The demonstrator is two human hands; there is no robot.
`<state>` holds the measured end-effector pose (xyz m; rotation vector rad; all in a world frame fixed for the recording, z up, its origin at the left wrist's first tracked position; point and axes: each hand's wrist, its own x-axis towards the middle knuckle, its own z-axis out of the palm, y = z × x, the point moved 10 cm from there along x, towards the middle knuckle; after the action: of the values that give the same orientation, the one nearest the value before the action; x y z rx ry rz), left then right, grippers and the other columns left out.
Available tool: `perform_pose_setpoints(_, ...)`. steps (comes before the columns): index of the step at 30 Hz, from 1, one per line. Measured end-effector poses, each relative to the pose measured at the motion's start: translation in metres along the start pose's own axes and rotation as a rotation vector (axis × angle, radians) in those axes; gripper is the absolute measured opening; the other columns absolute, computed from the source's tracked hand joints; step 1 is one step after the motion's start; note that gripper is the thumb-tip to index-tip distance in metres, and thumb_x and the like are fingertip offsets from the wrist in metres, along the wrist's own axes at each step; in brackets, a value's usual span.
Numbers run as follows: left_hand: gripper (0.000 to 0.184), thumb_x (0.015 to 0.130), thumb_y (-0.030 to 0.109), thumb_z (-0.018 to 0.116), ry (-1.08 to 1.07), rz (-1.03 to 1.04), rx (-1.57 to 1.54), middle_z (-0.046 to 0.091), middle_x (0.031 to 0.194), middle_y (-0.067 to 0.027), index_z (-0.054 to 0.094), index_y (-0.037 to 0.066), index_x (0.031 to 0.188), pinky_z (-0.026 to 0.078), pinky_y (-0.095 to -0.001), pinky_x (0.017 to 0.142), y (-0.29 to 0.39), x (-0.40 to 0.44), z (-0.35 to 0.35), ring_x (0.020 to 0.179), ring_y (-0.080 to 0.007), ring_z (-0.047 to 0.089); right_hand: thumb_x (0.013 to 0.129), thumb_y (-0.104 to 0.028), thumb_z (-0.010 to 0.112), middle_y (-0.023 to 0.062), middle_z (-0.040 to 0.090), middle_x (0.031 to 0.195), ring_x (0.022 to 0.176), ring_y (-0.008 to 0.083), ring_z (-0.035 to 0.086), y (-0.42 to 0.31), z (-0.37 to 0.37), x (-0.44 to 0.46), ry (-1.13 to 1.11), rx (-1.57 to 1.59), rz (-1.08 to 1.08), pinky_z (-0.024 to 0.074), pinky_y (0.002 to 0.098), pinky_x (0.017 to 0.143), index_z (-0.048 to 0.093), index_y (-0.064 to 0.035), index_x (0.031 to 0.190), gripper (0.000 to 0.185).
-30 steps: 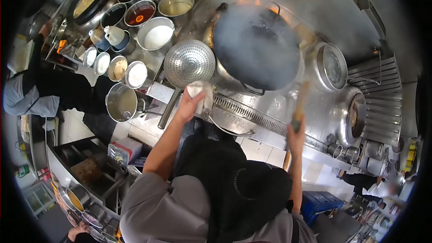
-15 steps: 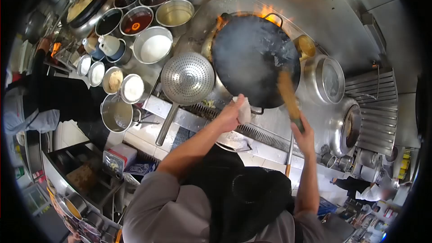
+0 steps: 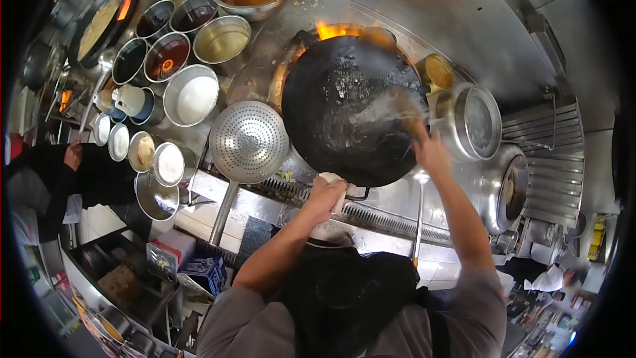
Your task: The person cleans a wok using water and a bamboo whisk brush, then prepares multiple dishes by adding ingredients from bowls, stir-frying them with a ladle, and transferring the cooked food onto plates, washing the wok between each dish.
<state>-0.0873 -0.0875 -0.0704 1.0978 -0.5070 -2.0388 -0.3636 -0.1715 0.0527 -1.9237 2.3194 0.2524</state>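
A large black wok (image 3: 318, 119) sits over the burner, with water splashing and streaking across its inside. My left hand (image 3: 323, 200) is closed around a folded white cloth (image 3: 338, 207) at the near rim, close to the wok's small loop handle (image 3: 360, 194). In my right hand (image 3: 434, 154) is a wok brush (image 3: 414, 122), gripped by its upper part. Its bristle end reaches into the right side of the wok and is smeared by motion. Orange flames (image 3: 338, 29) rise behind the far rim.
A perforated strainer (image 3: 248, 140) lies left of the wok. Beyond it stand several metal pots of liquids and a white-filled bowl (image 3: 191, 96). Lidded steel pots (image 3: 478, 122) and a ribbed rack (image 3: 543, 159) are on the right. A co-worker's hand (image 3: 73, 156) holds a ladle at far left.
My right hand has moved up and forward, bringing the brush from the near right rim into the wok. Smoke has thinned and water now sweeps across the wok. My left hand still holds the cloth.
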Motion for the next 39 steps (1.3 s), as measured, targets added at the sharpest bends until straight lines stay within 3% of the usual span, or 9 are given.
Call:
perform_pose_setpoints(7, 0.014, 0.088, 0.010, 0.063, -0.010, -0.109, 0.184, 0.064, 0.088, -0.0083, 0.058, 0.003, 0.100, 0.050, -0.0307, 0.047, -0.008, 0.005, -0.013, 0.069, -0.0169, 0.062, 0.085, -0.036, 0.066, 0.0294, 0.061, 0.117, 0.110, 0.0437, 0.060, -0.171, 0.012, 0.046, 0.148, 0.790, -0.167, 0.0479, 0.0443, 0.095, 0.049, -0.0054, 0.139, 0.064)
perform_pose_setpoints(10, 0.019, 0.087, 0.009, 0.063, -0.016, -0.120, 0.193, 0.063, 0.094, -0.0066, 0.057, 0.005, 0.104, 0.051, -0.0307, 0.051, 0.000, 0.002, -0.007, 0.076, -0.0165, 0.063, 0.086, -0.036, 0.067, 0.0266, 0.063, 0.117, 0.111, 0.0422, 0.060, -0.178, 0.024, -0.006, -0.187, 0.875, -0.274, 0.0459, 0.0427, 0.096, 0.048, -0.0073, 0.140, 0.064)
perform_pose_setpoints(13, 0.021, 0.085, 0.006, 0.062, 0.122, -0.104, -0.136, 0.061, 0.099, -0.0074, 0.053, 0.003, 0.104, 0.049, -0.0310, 0.055, 0.029, -0.030, 0.006, 0.076, -0.0162, 0.062, 0.081, -0.044, 0.069, 0.0193, 0.066, 0.116, 0.108, 0.0368, 0.063, -0.111, 0.014, -0.048, -0.457, 0.479, -0.347, 0.0479, 0.0417, 0.094, 0.053, -0.0259, 0.139, 0.063)
perform_pose_setpoints(18, 0.024, 0.083, 0.008, 0.061, -0.076, -0.143, -0.137, 0.060, 0.098, -0.0068, 0.052, 0.004, 0.105, 0.054, -0.0340, 0.058, 0.007, -0.012, -0.001, 0.079, -0.0196, 0.062, 0.083, -0.038, 0.068, 0.0204, 0.068, 0.106, 0.100, 0.0376, 0.065, -0.060, -0.015, 0.023, -0.143, 0.295, -0.155, 0.0511, 0.0450, 0.091, 0.056, -0.0217, 0.135, 0.056)
perform_pose_setpoints(22, 0.026, 0.084, 0.007, 0.061, -0.040, -0.170, -0.163, 0.060, 0.097, -0.0077, 0.051, 0.004, 0.107, 0.057, -0.0363, 0.059, 0.004, -0.011, 0.003, 0.081, -0.0201, 0.063, 0.086, -0.033, 0.066, 0.0258, 0.063, 0.104, 0.090, 0.0445, 0.066, -0.159, 0.008, 0.001, -0.027, 0.241, -0.257, 0.0536, 0.0507, 0.082, 0.044, -0.0206, 0.140, 0.060)
perform_pose_setpoints(28, 0.026, 0.085, 0.010, 0.063, 0.023, -0.028, -0.122, 0.060, 0.098, -0.0057, 0.053, 0.006, 0.110, 0.054, -0.0333, 0.058, 0.026, -0.017, 0.004, 0.082, -0.0181, 0.062, 0.087, -0.030, 0.065, 0.0220, 0.054, 0.113, 0.085, 0.0421, 0.066, -0.035, 0.011, -0.017, -0.156, -0.089, -0.086, 0.0543, 0.0520, 0.073, 0.028, -0.0247, 0.147, 0.070)
perform_pose_setpoints(33, 0.027, 0.085, 0.010, 0.064, -0.059, -0.197, -0.049, 0.060, 0.097, -0.0047, 0.054, 0.007, 0.109, 0.053, -0.0326, 0.057, 0.002, -0.007, -0.004, 0.079, -0.0172, 0.061, 0.084, -0.041, 0.066, 0.0297, 0.066, 0.100, 0.096, 0.0417, 0.065, -0.099, 0.013, 0.071, 0.104, 0.544, -0.099, 0.0516, 0.0480, 0.084, 0.050, -0.0176, 0.139, 0.062)
perform_pose_setpoints(36, 0.028, 0.084, 0.011, 0.065, -0.054, -0.239, 0.008, 0.061, 0.095, -0.0043, 0.054, 0.008, 0.110, 0.053, -0.0326, 0.056, -0.004, -0.012, -0.002, 0.074, -0.0169, 0.061, 0.087, -0.038, 0.071, 0.0043, 0.061, 0.069, 0.051, 0.0121, 0.057, -0.181, 0.030, 0.026, -0.344, 1.136, 0.006, 0.0467, 0.0268, 0.043, 0.040, -0.0169, 0.148, 0.071)
perform_pose_setpoints(39, 0.030, 0.083, 0.013, 0.065, 0.078, -0.170, 0.023, 0.061, 0.096, -0.0035, 0.053, 0.009, 0.111, 0.053, -0.0323, 0.056, -0.003, -0.013, -0.008, 0.075, -0.0163, 0.061, 0.088, -0.031, 0.072, 0.0065, 0.065, 0.078, 0.058, 0.0152, 0.060, -0.193, 0.024, -0.017, -0.381, 1.132, -0.321, 0.0520, 0.0290, 0.057, 0.043, -0.0126, 0.146, 0.067)
